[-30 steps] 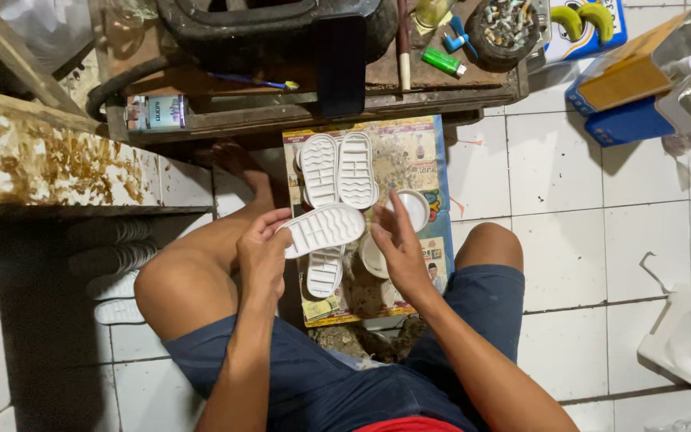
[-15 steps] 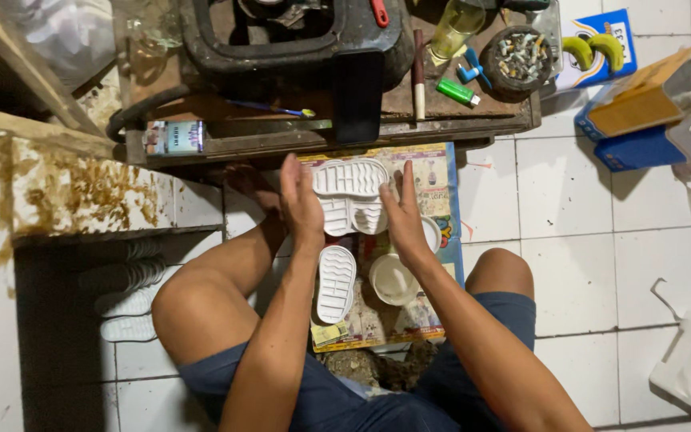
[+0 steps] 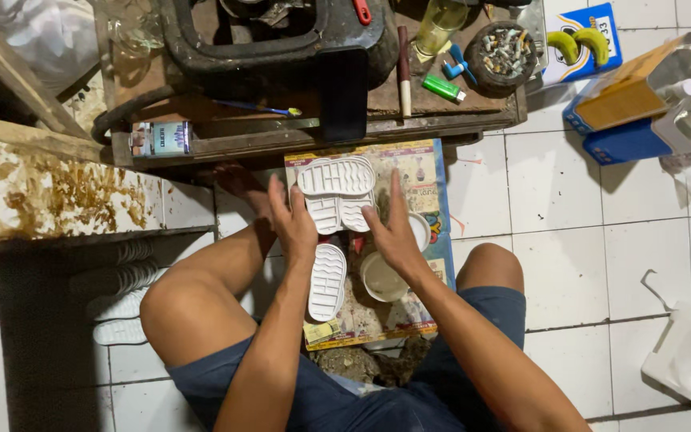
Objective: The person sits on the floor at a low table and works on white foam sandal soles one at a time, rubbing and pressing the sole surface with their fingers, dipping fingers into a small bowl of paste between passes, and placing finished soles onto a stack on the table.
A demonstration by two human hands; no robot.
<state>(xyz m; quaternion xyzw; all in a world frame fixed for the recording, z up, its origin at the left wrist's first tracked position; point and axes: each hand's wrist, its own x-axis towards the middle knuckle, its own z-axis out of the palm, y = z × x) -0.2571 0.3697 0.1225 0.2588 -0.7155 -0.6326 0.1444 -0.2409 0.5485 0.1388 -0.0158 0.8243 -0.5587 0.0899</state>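
Your left hand (image 3: 296, 222) and right hand (image 3: 393, 234) flank the stacked white soles (image 3: 336, 192); fingers straight, spread narrow, tips pressing the stack's sides; nothing gripped; a single sole (image 3: 327, 282) lies below your left fingers; a white bowl (image 3: 381, 278) under your right palm.

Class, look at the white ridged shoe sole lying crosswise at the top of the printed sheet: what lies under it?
Two more white ridged soles lie lengthwise under the crosswise sole; their upper ends are covered.

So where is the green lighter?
In the head view, the green lighter lies at the top, right of centre, on the wooden bench, between the brown stick and the round ashtray.
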